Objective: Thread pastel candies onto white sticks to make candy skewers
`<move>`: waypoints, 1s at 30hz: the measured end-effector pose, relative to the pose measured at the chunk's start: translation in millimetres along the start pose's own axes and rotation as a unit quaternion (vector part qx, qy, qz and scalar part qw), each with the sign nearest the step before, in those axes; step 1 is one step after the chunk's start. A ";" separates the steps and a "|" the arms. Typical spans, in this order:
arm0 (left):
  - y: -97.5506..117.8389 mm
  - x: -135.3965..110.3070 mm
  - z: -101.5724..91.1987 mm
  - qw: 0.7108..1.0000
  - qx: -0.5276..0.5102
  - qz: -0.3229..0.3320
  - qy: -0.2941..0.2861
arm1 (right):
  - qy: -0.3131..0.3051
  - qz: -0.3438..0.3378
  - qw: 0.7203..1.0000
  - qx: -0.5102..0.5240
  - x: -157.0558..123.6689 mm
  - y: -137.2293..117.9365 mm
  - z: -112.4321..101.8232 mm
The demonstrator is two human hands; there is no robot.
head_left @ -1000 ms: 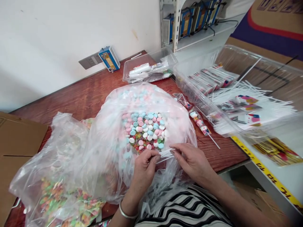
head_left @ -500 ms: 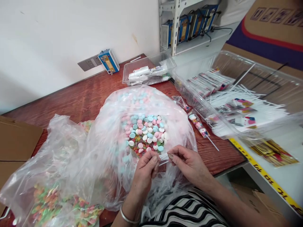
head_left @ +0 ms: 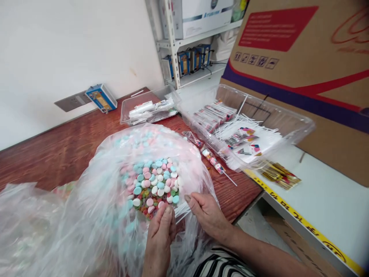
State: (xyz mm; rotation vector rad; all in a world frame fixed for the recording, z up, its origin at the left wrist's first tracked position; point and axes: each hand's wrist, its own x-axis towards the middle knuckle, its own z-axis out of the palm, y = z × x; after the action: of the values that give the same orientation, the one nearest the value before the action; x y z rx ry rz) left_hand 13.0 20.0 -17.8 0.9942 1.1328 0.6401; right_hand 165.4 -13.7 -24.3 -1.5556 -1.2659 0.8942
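A big clear plastic bag full of pink, blue and white round candies lies open on the wooden table. My left hand and my right hand meet at the bag's near edge. Both pinch a small clear sleeve with a white stick between their fingertips. A filled candy stick lies on the table just right of the bag.
A large clear tray at the right holds white sticks and printed sleeves. A smaller clear tray sits at the back. Gold ties lie on the white surface. A cardboard box and shelves stand behind.
The view has swung to the right and tilted up; the second bag of colourful candies at the left has left the frame. Both hands stay together on the clear sleeve.
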 end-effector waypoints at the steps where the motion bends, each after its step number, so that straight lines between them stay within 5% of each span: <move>1: 1.2 1.9 1.1 1.000 -0.015 -0.005 0.006 | 0.001 -0.001 1.000 0.008 0.8 0.0 -0.3; 10: 34.6 8.8 20.2 0.983 0.058 0.171 -0.018 | 0.013 -0.058 0.998 0.019 0.1 -13.9 -12.6; 17: 32.5 18.2 26.4 0.993 -0.001 0.101 -0.056 | -0.036 0.018 0.986 0.164 2.4 -5.6 -4.8; 30: 41.6 20.0 34.7 0.995 -0.058 0.035 -0.077 | 0.000 -0.031 0.998 0.049 15.7 -0.9 -10.1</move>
State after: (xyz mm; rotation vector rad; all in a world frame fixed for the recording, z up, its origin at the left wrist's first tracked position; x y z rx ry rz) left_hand 54.6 44.2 14.0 0.9689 0.9190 0.6658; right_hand 177.8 -0.3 -20.1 -1.4317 -1.2451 0.9024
